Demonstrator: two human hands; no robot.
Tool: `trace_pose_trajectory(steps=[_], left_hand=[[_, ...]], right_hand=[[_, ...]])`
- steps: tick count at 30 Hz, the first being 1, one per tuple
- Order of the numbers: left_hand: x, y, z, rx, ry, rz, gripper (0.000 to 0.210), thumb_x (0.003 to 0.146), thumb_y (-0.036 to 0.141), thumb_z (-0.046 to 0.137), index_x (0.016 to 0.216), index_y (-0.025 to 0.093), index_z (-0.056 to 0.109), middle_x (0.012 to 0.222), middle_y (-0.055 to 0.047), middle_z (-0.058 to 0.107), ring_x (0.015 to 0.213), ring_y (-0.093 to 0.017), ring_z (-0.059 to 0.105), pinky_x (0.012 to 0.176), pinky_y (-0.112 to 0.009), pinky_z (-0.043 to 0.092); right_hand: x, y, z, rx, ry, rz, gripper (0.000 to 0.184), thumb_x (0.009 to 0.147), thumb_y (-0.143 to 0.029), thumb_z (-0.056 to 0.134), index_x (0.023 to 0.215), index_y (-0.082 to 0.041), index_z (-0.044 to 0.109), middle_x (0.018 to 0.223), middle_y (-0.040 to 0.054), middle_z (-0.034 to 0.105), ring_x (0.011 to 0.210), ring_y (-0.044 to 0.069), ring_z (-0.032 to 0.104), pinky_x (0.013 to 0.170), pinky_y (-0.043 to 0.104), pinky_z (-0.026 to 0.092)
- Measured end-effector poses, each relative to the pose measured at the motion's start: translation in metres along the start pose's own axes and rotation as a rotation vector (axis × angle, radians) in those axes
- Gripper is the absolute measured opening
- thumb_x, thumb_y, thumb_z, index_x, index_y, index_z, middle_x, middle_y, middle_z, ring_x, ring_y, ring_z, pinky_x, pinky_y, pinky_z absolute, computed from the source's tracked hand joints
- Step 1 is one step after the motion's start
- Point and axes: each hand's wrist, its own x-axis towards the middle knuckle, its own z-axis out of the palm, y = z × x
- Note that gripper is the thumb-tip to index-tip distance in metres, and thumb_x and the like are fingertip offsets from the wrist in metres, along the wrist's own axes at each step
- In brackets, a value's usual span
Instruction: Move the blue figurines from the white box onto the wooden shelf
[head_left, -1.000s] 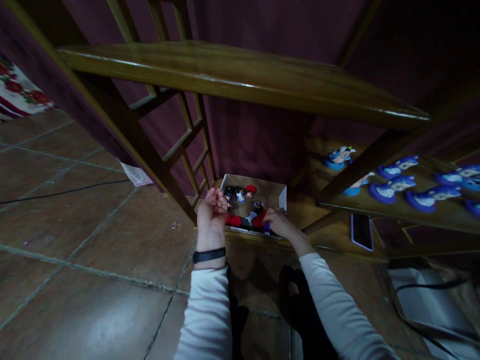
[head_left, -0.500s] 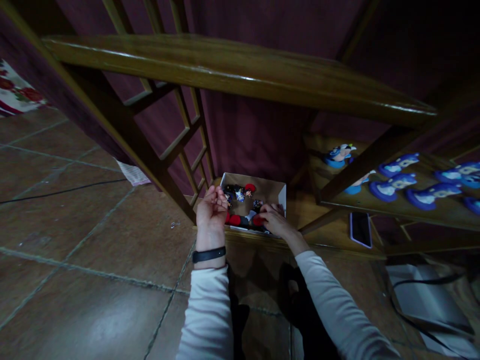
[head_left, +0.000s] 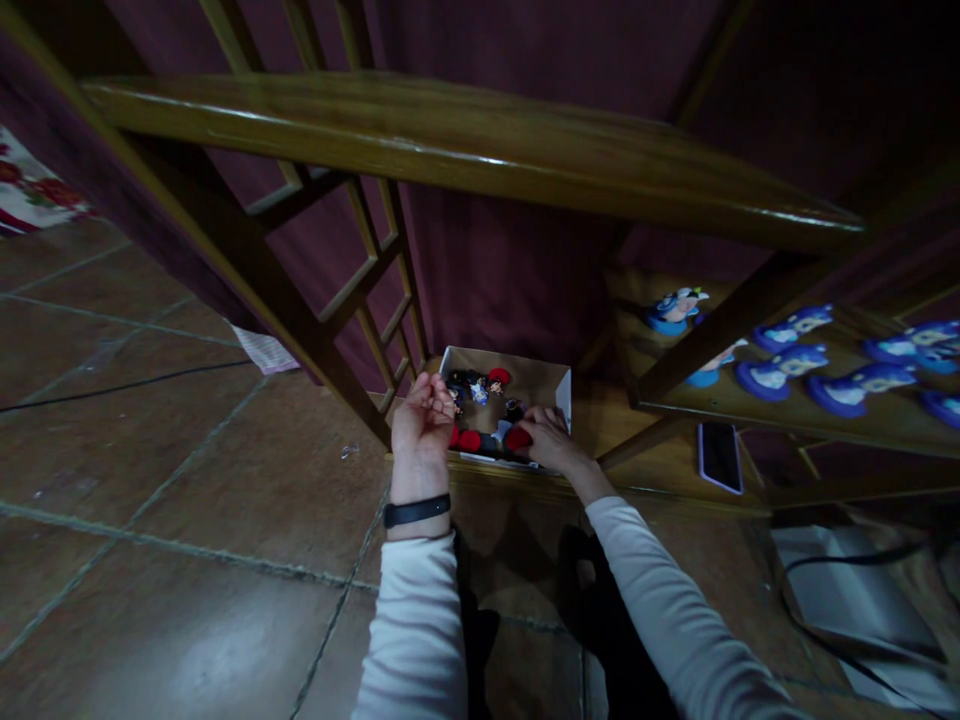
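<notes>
- Cardboard box (head_left: 551,385), centre of frame: an open, shallow tray of pale card on the lowest wooden shelf (head_left: 660,470); it holds small figurines (head_left: 480,388), dark and blue at the back and several with round red parts along the near edge.
- Right hand (head_left: 550,440), just right of centre: inside the near right corner of the box, fingers curled down over a red figurine (head_left: 517,438); the grip appears pressed around it, though the contact itself is hidden.
- Left hand (head_left: 421,428), at the box's left edge: raised, fingertips bunched together; whether they pinch anything cannot be told. A black wristband (head_left: 417,511) sits above a white sleeve.
- Glossy wooden rail (head_left: 465,150), upper frame: crosses above the box; a slanted lattice side frame (head_left: 360,290) stands left of it.
- Middle shelf (head_left: 750,410), right of frame: a row of blue-based flat figures (head_left: 780,375) lying down.
- Phone (head_left: 718,457), lower right of the box: lies flat on the lowest shelf, well apart from the hands.
- Tiled floor (head_left: 187,500), left: brown, glossy, with a dark cable (head_left: 127,382) across it.
</notes>
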Motion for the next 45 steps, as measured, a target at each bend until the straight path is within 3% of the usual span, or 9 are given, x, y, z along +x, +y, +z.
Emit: trace_pose_trajectory(steps=[4, 10, 17, 23, 29, 35, 41, 45], left_hand=[[-0.002, 0.001, 0.001, -0.005, 0.012, 0.007, 0.02, 0.081, -0.001, 0.043, 0.085, 0.014, 0.056, 0.074, -0.003, 0.063, 0.061, -0.006, 0.062, 0.056, -0.015, 0.05], [-0.004, 0.005, 0.0, 0.008, 0.015, 0.013, 0.022, 0.08, 0.0, 0.044, 0.088, 0.015, 0.057, 0.074, -0.002, 0.063, 0.059, -0.005, 0.061, 0.054, -0.014, 0.048], [-0.006, 0.009, 0.0, -0.025, 0.011, 0.023, 0.02, 0.082, 0.0, 0.042, 0.086, 0.014, 0.056, 0.073, -0.003, 0.063, 0.06, -0.005, 0.061, 0.054, -0.014, 0.048], [-0.007, 0.015, 0.0, -0.044, 0.014, 0.037, 0.021, 0.082, -0.001, 0.041, 0.087, 0.014, 0.056, 0.071, -0.002, 0.062, 0.059, -0.005, 0.06, 0.053, -0.013, 0.047], [-0.006, 0.019, -0.002, -0.059, 0.002, 0.025, 0.023, 0.081, -0.002, 0.041, 0.089, 0.014, 0.056, 0.073, -0.002, 0.062, 0.058, -0.005, 0.06, 0.052, -0.013, 0.047], [-0.003, 0.026, -0.005, -0.064, 0.003, 0.031, 0.026, 0.081, -0.001, 0.041, 0.093, 0.014, 0.057, 0.075, -0.003, 0.063, 0.06, -0.006, 0.06, 0.053, -0.014, 0.047], [-0.002, 0.029, -0.006, -0.072, 0.0, 0.043, 0.023, 0.081, -0.002, 0.041, 0.088, 0.014, 0.057, 0.076, -0.004, 0.063, 0.061, -0.006, 0.061, 0.053, -0.014, 0.046], [0.0, 0.029, -0.007, -0.067, -0.004, 0.039, 0.023, 0.08, -0.002, 0.041, 0.086, 0.014, 0.056, 0.077, -0.004, 0.063, 0.061, -0.006, 0.061, 0.054, -0.014, 0.046]], right_hand=[[0.002, -0.005, 0.002, -0.038, 0.003, 0.038, 0.044, 0.07, -0.038, 0.066, 0.11, -0.025, 0.056, 0.117, 0.0068, 0.044, 0.11, 0.024, 0.034, 0.095, 0.038, 0.026], [0.003, 0.0, -0.001, -0.039, 0.083, 0.069, 0.037, 0.075, -0.026, 0.058, 0.112, -0.021, 0.055, 0.118, 0.008, 0.045, 0.111, 0.023, 0.034, 0.095, 0.035, 0.028], [0.007, 0.003, 0.003, 0.023, 0.155, 0.073, 0.032, 0.079, -0.026, 0.055, 0.111, -0.022, 0.057, 0.116, 0.006, 0.049, 0.111, 0.022, 0.036, 0.098, 0.035, 0.026], [0.029, -0.003, -0.005, 0.077, 0.258, 0.078, 0.025, 0.083, -0.023, 0.048, 0.106, -0.022, 0.06, 0.11, 0.0051, 0.054, 0.107, 0.019, 0.043, 0.095, 0.033, 0.029], [0.07, -0.03, -0.01, 0.042, 0.184, 0.102, 0.028, 0.088, -0.031, 0.043, 0.106, -0.022, 0.062, 0.11, 0.0071, 0.056, 0.109, 0.02, 0.045, 0.095, 0.032, 0.03], [0.094, -0.053, 0.004, -0.058, 0.133, 0.14, 0.035, 0.084, -0.038, 0.048, 0.108, -0.016, 0.061, 0.126, 0.0161, 0.049, 0.119, 0.029, 0.038, 0.099, 0.041, 0.025], [0.094, -0.061, 0.01, -0.056, 0.106, 0.152, 0.034, 0.08, -0.032, 0.054, 0.112, -0.02, 0.057, 0.131, 0.0134, 0.046, 0.125, 0.028, 0.032, 0.102, 0.043, 0.021], [0.076, -0.049, -0.003, 0.027, 0.112, 0.111, 0.025, 0.077, -0.028, 0.056, 0.099, -0.019, 0.06, 0.116, 0.0113, 0.057, 0.114, 0.026, 0.044, 0.095, 0.039, 0.029]])
